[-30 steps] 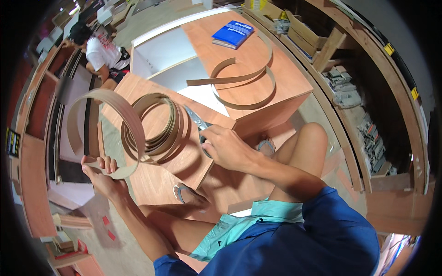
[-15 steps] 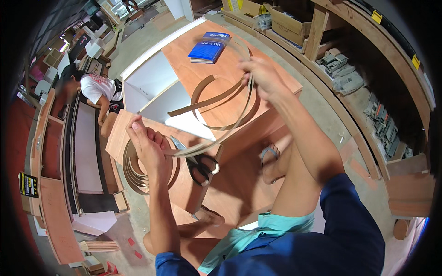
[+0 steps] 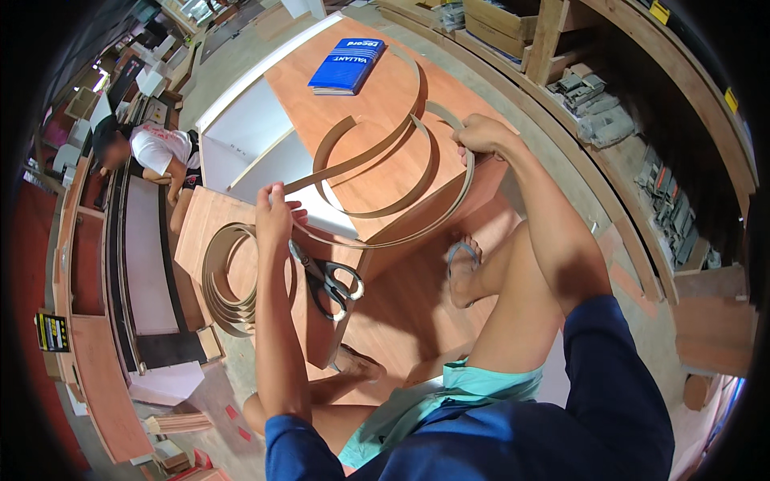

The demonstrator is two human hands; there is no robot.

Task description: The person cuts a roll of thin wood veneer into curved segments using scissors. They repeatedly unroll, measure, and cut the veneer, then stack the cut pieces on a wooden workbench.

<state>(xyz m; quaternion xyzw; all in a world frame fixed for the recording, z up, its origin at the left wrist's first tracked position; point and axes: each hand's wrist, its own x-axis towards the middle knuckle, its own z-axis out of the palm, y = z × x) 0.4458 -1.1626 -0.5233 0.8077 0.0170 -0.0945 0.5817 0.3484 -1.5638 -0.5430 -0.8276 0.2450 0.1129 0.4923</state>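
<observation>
My left hand [image 3: 277, 212] pinches a long brown edge-banding strip [image 3: 393, 242] above the near plywood panel. The strip bows in a wide curve toward me and rises to my right hand [image 3: 484, 136], whose fingers are closed around it. More loops of banding [image 3: 373, 213] lie on the plywood cabinet top between my hands; which loops belong to the held strip is hard to trace. Black-handled scissors [image 3: 328, 282] rest beside my left forearm, touched by neither hand. A rolled coil of banding [image 3: 210, 272] sits left of that forearm, partly hidden by it.
A blue-covered book [image 3: 347, 66] lies at the far end of the cabinet top [image 3: 313, 46]. White open compartments [image 3: 245, 132] are on its left. Another person [image 3: 160, 152] crouches farther left. Wooden shelving [image 3: 593, 172] with boxes and metal parts curves along the right.
My right hand has shifted right and my left hand slightly up and right, with the strip between them now in a wider curve. My view has tilted a little.
</observation>
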